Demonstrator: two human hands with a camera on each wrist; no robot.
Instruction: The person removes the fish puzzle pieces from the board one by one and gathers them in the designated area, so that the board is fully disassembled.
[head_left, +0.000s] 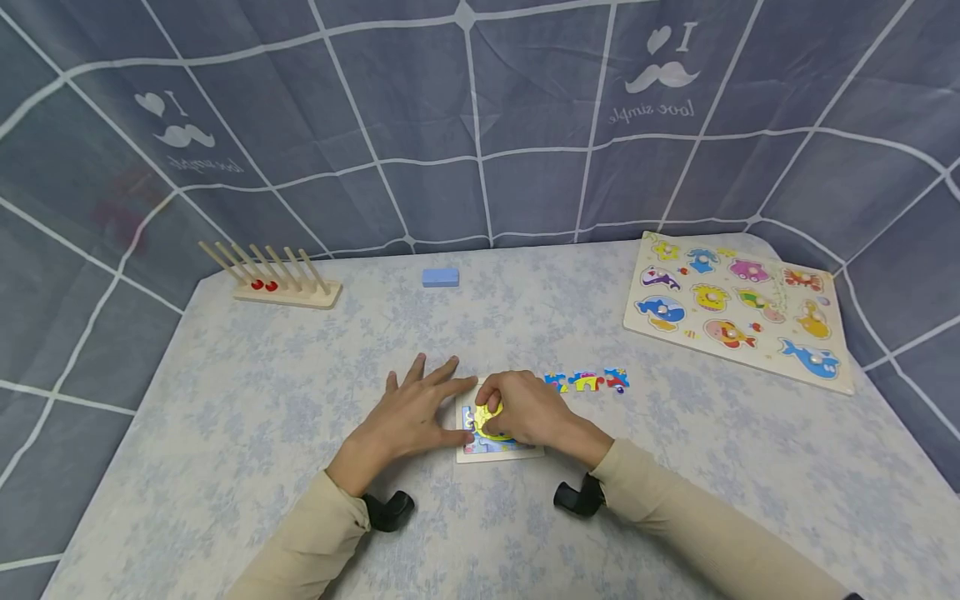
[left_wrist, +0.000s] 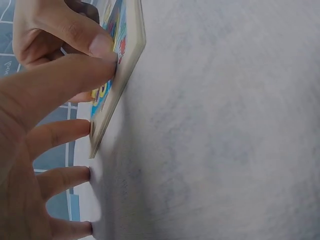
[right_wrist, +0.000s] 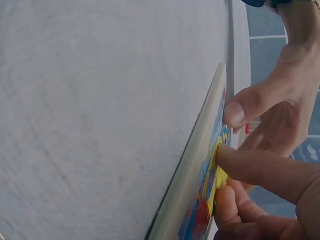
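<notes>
Right hand [head_left: 528, 408] pinches flat yellow jigsaw piece [head_left: 486, 414] at the square, pale-framed puzzle board [head_left: 498, 457]; seating unclear. Left hand [head_left: 411, 419] fanned wide, thumb on board's left side. Piece likely light, stiff, slick: grip opposite edges, spare tabs.

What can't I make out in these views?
Small puzzle board: head view, upper right part covered by the right hand.
Same board: right wrist view, one end cut off by the bottom edge.
Loose pieces: head view, fine print too small.
Left hand: left wrist view, part cut off by the left edge.
</notes>
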